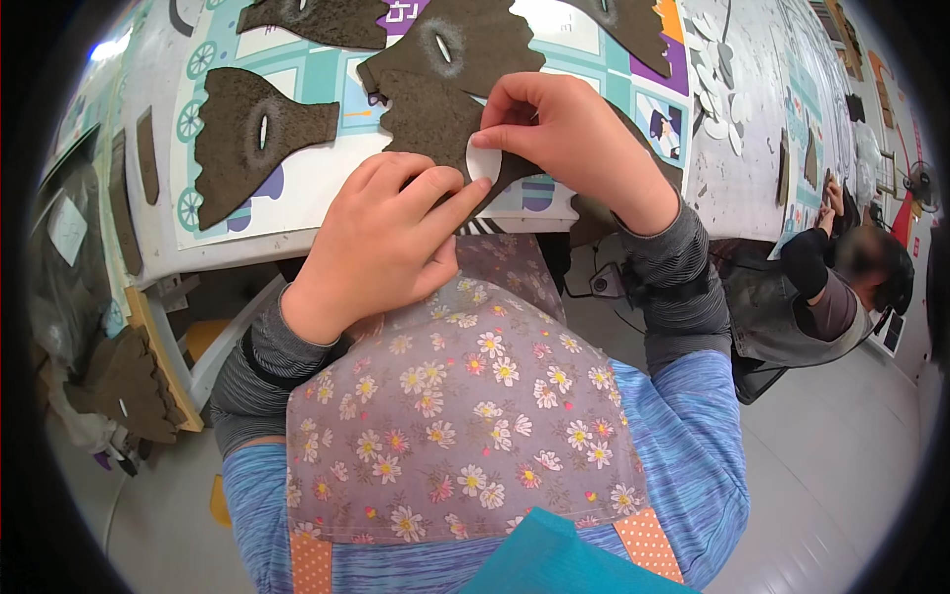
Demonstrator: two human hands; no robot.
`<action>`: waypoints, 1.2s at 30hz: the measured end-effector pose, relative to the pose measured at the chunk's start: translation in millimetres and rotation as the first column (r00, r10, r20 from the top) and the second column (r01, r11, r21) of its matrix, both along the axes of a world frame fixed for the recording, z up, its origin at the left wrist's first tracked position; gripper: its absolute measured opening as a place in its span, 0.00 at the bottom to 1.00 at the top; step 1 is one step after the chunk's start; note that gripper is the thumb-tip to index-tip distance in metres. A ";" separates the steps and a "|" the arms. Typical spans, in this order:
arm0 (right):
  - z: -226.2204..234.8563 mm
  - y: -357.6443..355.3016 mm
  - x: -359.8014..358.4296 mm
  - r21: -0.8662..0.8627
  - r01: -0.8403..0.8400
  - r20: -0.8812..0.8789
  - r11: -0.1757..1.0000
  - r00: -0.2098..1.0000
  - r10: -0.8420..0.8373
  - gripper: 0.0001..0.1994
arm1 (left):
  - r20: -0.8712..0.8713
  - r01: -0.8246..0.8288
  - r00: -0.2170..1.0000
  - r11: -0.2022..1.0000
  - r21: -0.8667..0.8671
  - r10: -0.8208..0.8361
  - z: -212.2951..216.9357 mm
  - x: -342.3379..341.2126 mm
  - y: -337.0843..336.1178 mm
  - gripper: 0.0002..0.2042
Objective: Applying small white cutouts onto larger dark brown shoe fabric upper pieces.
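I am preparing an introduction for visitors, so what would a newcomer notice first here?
Probably the flowered apron, filling the lower middle. Above it, the right hand holds a white oval piece over dark material, with the left hand at its lower edge. At upper left lies a dark scalloped shape; at upper right, loose white pieces.

We hold 1 flat, white oval disc [484, 164], slightly tilted, in our right hand [569, 129], over 1 dark brown, rough-surfaced piece [426, 117] with a wavy left edge, partly hidden, on the tabletop's [727, 188] near side.
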State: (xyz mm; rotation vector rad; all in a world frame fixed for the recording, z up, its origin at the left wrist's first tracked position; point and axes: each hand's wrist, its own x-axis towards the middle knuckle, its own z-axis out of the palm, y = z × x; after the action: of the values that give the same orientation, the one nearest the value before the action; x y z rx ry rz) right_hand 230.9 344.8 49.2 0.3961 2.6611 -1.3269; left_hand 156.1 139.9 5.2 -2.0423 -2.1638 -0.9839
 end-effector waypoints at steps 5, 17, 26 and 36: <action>-13.1 -3.1 1.2 0.252 0.044 -0.290 0.967 0.957 0.032 0.09 | -0.006 0.004 1.000 1.000 0.002 -0.004 1.2 -1.1 -0.1 0.26; -6.1 6.1 11.7 0.476 0.081 -0.242 0.876 0.969 0.043 0.23 | -0.004 0.038 0.999 0.999 -0.017 -0.038 5.8 1.3 3.6 0.26; 17.0 46.1 25.9 0.106 0.408 -0.543 0.907 0.787 -0.291 0.14 | -0.081 -0.021 0.997 0.982 -0.186 0.006 21.1 12.2 17.3 0.23; -4.3 206.6 110.9 0.476 0.655 -0.334 0.587 0.752 -0.569 0.21 | 0.281 -0.041 0.960 0.988 0.152 -0.004 16.6 -14.6 0.8 0.23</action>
State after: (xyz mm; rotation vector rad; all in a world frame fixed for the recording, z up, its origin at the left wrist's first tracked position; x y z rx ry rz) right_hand 341.7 551.5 44.9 1.4780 3.1508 -0.5877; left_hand 141.6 140.7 21.7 -1.9077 -2.1388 -1.4714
